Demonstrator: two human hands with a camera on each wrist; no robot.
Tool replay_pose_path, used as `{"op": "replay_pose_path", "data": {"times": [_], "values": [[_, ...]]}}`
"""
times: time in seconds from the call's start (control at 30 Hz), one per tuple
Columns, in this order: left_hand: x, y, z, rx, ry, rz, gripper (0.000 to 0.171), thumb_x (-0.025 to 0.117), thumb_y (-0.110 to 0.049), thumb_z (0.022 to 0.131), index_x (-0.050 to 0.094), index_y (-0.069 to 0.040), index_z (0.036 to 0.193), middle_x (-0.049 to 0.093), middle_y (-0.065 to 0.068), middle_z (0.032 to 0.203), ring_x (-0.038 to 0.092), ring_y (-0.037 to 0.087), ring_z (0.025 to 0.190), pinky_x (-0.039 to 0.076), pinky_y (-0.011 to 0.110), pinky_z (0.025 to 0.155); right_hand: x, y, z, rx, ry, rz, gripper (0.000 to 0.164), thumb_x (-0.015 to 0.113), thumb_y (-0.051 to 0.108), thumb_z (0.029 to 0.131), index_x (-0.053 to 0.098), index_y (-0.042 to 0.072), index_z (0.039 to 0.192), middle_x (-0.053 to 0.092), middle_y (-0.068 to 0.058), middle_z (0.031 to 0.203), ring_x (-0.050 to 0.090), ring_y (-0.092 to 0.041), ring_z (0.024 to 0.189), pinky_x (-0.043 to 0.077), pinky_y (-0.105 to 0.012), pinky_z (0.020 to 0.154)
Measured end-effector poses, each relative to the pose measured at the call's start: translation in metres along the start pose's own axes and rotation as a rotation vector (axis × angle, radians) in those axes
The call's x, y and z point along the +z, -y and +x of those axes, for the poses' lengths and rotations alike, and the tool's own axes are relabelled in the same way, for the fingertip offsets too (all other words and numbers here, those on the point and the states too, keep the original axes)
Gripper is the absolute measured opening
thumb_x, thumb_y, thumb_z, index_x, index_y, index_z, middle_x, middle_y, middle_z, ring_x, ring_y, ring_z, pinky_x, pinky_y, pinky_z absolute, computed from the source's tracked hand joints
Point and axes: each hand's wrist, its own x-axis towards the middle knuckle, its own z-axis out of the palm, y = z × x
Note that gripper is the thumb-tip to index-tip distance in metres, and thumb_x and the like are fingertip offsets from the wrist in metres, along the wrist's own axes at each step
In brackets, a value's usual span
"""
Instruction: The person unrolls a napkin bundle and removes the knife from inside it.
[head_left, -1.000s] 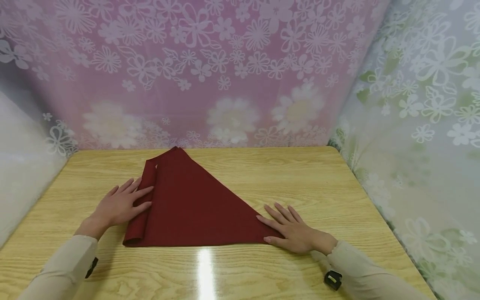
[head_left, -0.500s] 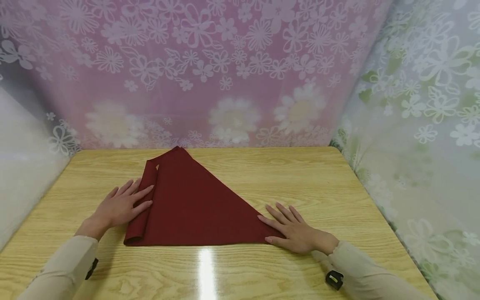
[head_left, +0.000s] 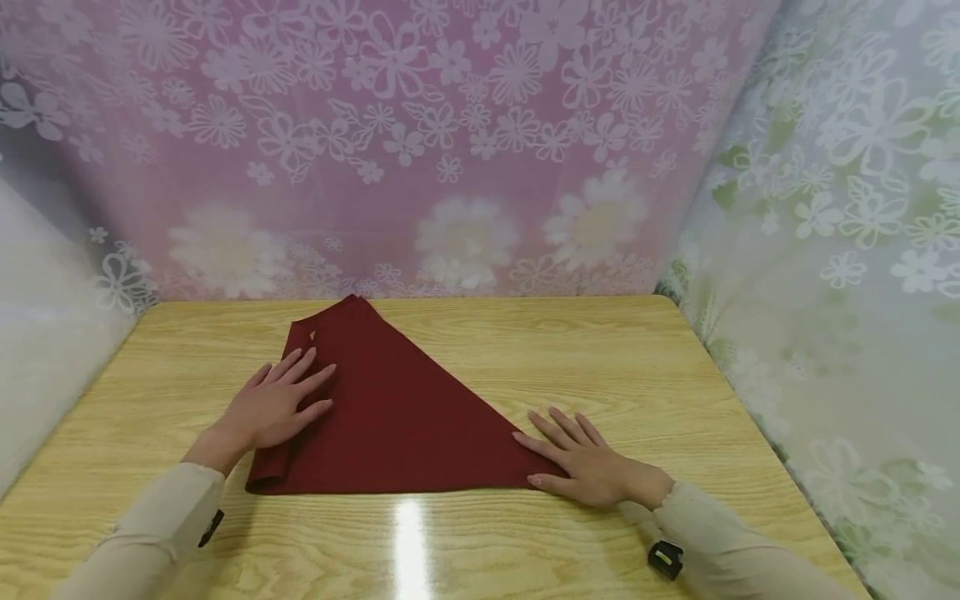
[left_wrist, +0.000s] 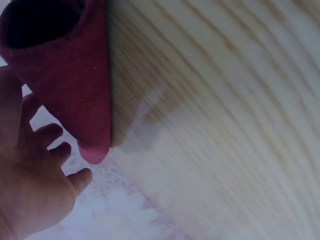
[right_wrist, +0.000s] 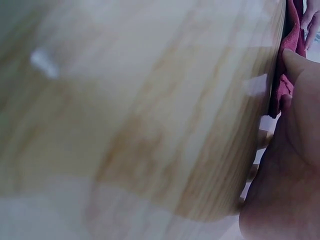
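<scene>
We see a dark red cloth point(head_left: 405, 408) lying on the wood-grained desk point(head_left: 600, 358), folded into a rough triangle with its peak at the far side and its long straight edge towards the person. Along the cloth's left side runs a loosely rolled flap point(head_left: 268, 468); from the left wrist we look into its near end, which is hollow and dark inside. Close to the top of that flap, we notice a small gap in the cloth showing something pale.

Of the hands, we find the left hand point(head_left: 273, 408) over the cloth's rolled side, fingers spread and fairly straight, gripping nothing; we cannot tell whether every fingertip touches the fabric. We see the right hand point(head_left: 588, 468) at the cloth's right corner, palm down with straight, fanned fingers, its thumb and forefinger resting on the fabric and the others reaching past its slanting edge.

Nearer the person than the cloth, we make out two pale sleeves point(head_left: 142, 533), a small black device point(head_left: 665, 559) under the right wrist, and a bright streak of reflected light point(head_left: 411, 550). Beyond the cloth we see a pink floral backdrop point(head_left: 465, 167), and well to its right a green-and-white flowered sheet point(head_left: 862, 250).
</scene>
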Motion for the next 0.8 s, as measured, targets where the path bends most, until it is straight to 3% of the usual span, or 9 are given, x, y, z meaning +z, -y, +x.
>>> {"op": "replay_pose_path", "data": {"times": [0.2,0.5,0.8], "values": [[0.003,0.004,-0.004,-0.005,0.039,0.040,0.053,0.051,-0.037,0.098,0.046,-0.011,0.144,0.029,0.024,0.150,0.021,0.041,0.139,0.020,0.065,0.105,0.001,-0.001,0.000,-0.005,0.004,0.002,0.062,0.034,0.055,0.100,0.020,0.029,0.154,0.003,-0.006,0.160,-0.005,-0.033,0.144,-0.002,-0.059,0.109],[0.004,0.017,-0.010,-0.023,0.064,0.009,0.049,0.046,-0.028,0.101,0.041,-0.010,0.146,0.027,0.024,0.151,0.019,0.041,0.139,0.017,0.066,0.105,0.000,-0.004,0.000,0.004,-0.004,-0.009,0.063,0.033,0.057,0.099,0.020,0.030,0.154,0.003,-0.005,0.160,-0.005,-0.032,0.144,-0.002,-0.059,0.110],[0.004,0.025,-0.015,-0.043,0.032,0.016,0.048,0.048,-0.028,0.098,0.048,-0.009,0.142,0.031,0.024,0.149,0.022,0.041,0.138,0.017,0.065,0.105,0.003,-0.004,0.000,-0.007,-0.006,0.004,0.062,0.034,0.055,0.100,0.020,0.029,0.154,0.004,-0.006,0.160,-0.005,-0.033,0.144,-0.002,-0.059,0.110]]}}
